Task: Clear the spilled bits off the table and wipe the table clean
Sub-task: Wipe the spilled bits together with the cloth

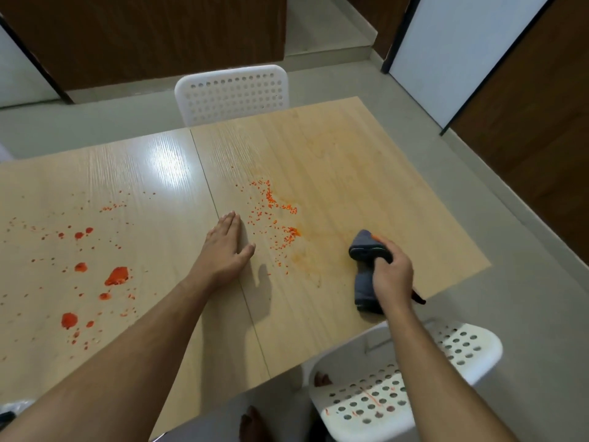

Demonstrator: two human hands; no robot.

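Note:
The light wooden table (366, 173) carries small orange bits (275, 212) scattered near its middle and red-orange blobs (117, 276) with splatter on its left half. An orange smear (302, 260) stains the wood beside the bits. My left hand (224, 250) rests flat on the table, fingers straight, just left of the bits. My right hand (390, 275) grips a dark grey cloth (366, 272) bunched up near the table's right front edge, to the right of the bits.
A white perforated chair (232, 94) stands at the table's far side. Another white perforated chair (398, 387) sits below my right arm at the near side, with orange marks on its seat. Bare feet (255, 422) show on the grey floor.

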